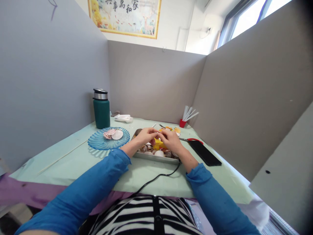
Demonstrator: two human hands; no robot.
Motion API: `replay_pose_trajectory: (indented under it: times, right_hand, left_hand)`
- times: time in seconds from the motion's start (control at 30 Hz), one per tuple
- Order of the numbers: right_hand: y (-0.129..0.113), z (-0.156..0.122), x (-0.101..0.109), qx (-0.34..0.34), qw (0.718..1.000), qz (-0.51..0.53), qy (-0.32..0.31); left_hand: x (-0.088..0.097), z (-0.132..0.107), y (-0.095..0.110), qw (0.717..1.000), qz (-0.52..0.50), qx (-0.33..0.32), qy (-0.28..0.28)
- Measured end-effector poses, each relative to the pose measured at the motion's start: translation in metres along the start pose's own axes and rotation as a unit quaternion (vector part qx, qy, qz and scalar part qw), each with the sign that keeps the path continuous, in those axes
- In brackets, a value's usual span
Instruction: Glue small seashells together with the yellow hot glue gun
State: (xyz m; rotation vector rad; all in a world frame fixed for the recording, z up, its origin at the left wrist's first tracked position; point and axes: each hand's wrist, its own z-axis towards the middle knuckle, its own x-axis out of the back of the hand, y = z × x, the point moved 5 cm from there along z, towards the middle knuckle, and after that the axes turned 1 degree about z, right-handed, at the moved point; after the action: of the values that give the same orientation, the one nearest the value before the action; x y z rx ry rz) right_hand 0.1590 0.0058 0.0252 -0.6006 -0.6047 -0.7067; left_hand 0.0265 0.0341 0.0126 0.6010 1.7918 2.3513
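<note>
Both hands meet above a metal tray [156, 158] of shells and stones. The fingers of my left hand [147, 135] are bent and pinched together at the tips. Against them press the fingertips of my right hand [170, 138], also closed. Whatever small thing lies between the fingertips is too hidden to make out. Below the hands, a yellow piece [158, 144] and a whitish shell or stone [159, 153] show among the brown and grey ones in the tray.
Left of the tray, a blue glass plate [94, 141] bears several shells [117, 134]. Behind it stands a green bottle [102, 112]. At right lie a black phone [204, 152] and red-handled scissors [195, 140], near a red cup [182, 123] of white sticks. A black cable [156, 178] crosses the front; grey partitions enclose the table.
</note>
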Motion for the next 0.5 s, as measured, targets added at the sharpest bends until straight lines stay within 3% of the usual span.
replay_pose_trajectory:
  times: [0.5]
  right_hand:
    - [-0.0014, 0.0003, 0.0009, -0.002, 1.000, -0.002, 0.002]
  left_hand:
    - [-0.0009, -0.0033, 0.0045, 1.000, -0.011, 0.008, 0.007]
